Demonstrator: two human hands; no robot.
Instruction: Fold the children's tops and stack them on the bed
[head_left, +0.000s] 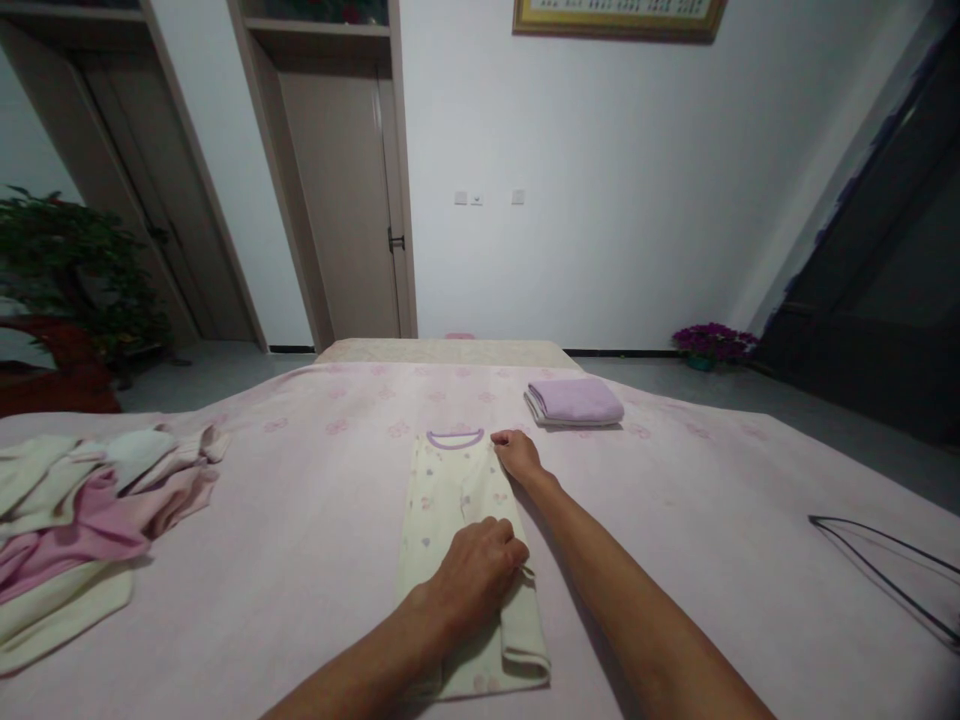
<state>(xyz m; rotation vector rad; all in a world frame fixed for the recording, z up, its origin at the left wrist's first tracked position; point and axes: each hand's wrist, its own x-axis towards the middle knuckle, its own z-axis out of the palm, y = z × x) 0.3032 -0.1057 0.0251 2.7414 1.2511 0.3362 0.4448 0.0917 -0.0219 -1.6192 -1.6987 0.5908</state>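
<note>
A pale yellow garment [450, 500] with a purple neckline lies lengthwise on the pink bed sheet [315, 520], folded into a narrow strip. My left hand [476, 572] rests on its lower middle, fingers curled and pinching the folded right edge. My right hand [516, 455] is further away at the garment's top right corner, beside the neckline, fingers closed on the fabric there.
A heap of pink and cream clothes [82, 520] lies at the left of the bed. A folded lilac garment [574, 402] sits behind the yellow one. A dark wire hanger [885, 565] lies at the right. A plant [75, 270] and doors [345, 190] stand beyond.
</note>
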